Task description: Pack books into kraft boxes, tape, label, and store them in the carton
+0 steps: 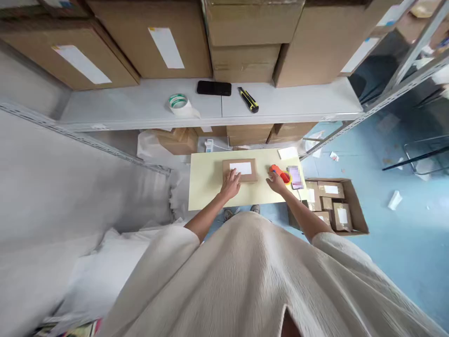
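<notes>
A small closed cardboard box point(249, 178) with a white label point(242, 167) lies flat on the pale yellow table point(206, 187). My left hand point(230, 184) rests on its near left part, fingers stretched out and the tips touching the label. To the right, my right hand point(276, 182) has its fingers closed at the near left side of an orange-red tape dispenser point(279, 172); part of the grip is hidden. Just beyond the dispenser lies a phone point(295, 177) with a lit, blurred screen. A white sheet or pad point(287, 153) lies at the table's back right.
A grey shelf point(140, 105) above the table's far edge bears a tape roll point(180, 104), a black phone point(213, 88), a utility knife point(248, 99) and large cartons point(175, 42). Right of the table, an open carton point(358, 206) holds several small labelled boxes. White wrapping material point(108, 262) lies left.
</notes>
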The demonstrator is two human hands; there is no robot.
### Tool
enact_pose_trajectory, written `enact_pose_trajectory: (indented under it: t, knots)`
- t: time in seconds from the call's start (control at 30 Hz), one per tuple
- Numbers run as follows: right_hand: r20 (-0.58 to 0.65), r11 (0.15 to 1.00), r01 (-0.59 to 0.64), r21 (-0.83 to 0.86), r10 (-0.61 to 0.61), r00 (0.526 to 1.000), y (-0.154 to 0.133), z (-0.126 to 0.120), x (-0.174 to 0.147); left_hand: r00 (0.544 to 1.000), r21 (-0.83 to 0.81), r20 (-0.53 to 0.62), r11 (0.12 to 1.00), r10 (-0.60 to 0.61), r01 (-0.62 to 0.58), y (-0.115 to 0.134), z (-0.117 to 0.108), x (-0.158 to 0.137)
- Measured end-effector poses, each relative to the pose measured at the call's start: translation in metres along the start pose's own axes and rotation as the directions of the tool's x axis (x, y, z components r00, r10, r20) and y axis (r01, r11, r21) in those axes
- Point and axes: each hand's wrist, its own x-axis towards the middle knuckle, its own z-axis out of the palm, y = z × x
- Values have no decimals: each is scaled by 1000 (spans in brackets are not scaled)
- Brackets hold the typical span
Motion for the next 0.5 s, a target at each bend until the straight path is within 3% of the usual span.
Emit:
enact_pose_trajectory:
  t: [0.27, 0.5]
  knots:
    - [-114, 955, -259, -142, 244, 963, 60, -11, -14, 998, -25, 66, 1000, -4, 6, 9, 9, 16]
    - [-47, 951, -246, -189, 241, 969, 65, -8, -6, 992, -16, 125, 999, -29, 31, 9, 16, 22]
